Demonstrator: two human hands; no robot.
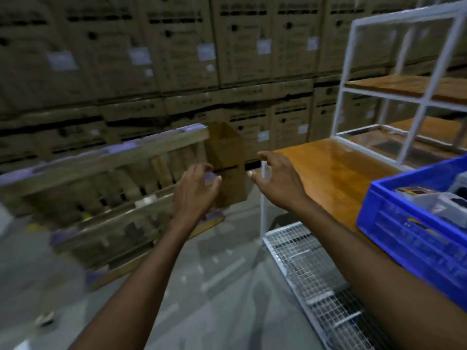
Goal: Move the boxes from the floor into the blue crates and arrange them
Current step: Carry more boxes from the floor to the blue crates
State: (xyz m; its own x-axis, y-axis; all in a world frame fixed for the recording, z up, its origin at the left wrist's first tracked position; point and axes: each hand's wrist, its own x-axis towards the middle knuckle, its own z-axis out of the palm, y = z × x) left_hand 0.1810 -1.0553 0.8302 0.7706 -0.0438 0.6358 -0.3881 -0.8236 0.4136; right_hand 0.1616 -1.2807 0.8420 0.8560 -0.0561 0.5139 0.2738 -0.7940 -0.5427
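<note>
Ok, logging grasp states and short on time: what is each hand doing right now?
Left hand: fingers curled but holding nothing.
Right hand: open, fingers spread, holding nothing.

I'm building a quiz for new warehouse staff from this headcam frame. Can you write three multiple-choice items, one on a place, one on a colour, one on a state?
1. Where does the blue plastic crate sit?
A. on the orange wooden shelf top
B. on the grey floor
C. on the leaning wooden pallet

2. What colour is the metal shelf frame?
A. black
B. white
C. red

3. What are the two bare hands doing?
A. both grip the crate
B. both are open and hold nothing
C. one carries a box

Key: 1 A, the crate rests on the orange wooden shelf top. 2 B, its bars are white. 3 B, the left hand and right hand are spread in the air, empty.
</note>
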